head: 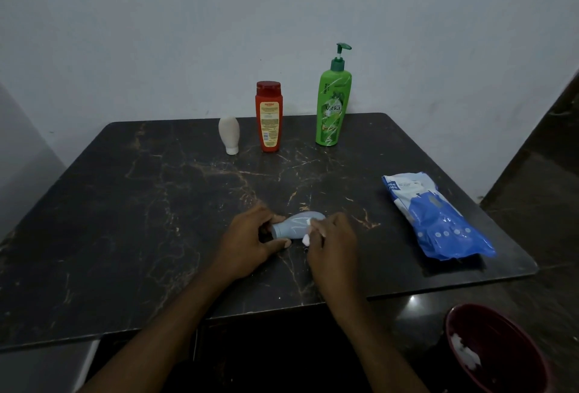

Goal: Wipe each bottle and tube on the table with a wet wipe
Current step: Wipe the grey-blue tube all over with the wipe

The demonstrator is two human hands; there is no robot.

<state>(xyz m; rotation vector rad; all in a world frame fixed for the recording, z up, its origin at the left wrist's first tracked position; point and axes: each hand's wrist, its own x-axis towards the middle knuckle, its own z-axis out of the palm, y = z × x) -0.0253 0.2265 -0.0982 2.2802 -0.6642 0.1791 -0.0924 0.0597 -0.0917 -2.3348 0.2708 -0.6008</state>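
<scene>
Head view. Holds a blue tube (294,225) flat on the dark surface (156,204), near the front edge and about midway across, cap end pointing left. Pinches that cap end with the left hand (250,236), thumb on the near side, fingers on the far side. Presses a small white wipe (307,237) against the tube's body with the right hand (332,242), fingers curled round the wipe. Probably partway through wiping this one.

Looks light and soft-walled, so likely to give under pressure and turn slick once wet. Better steadied at the stiff cap and shoulder than at the squashy body. Needs rolling to reach the underside.

Further back, well apart from both hands: a white tube (229,135) upright on its cap, just beside a red bottle (268,117), then a taller green pump bottle (332,104) to the right. Seems top-heavy, that last one; best taken round the body, not by the pump.

On the right side, a blue and white wipe pack (435,214) lying flat. Below the surface's near right corner, a red bin (517,374) with something white inside, possibly a used wipe.
</scene>
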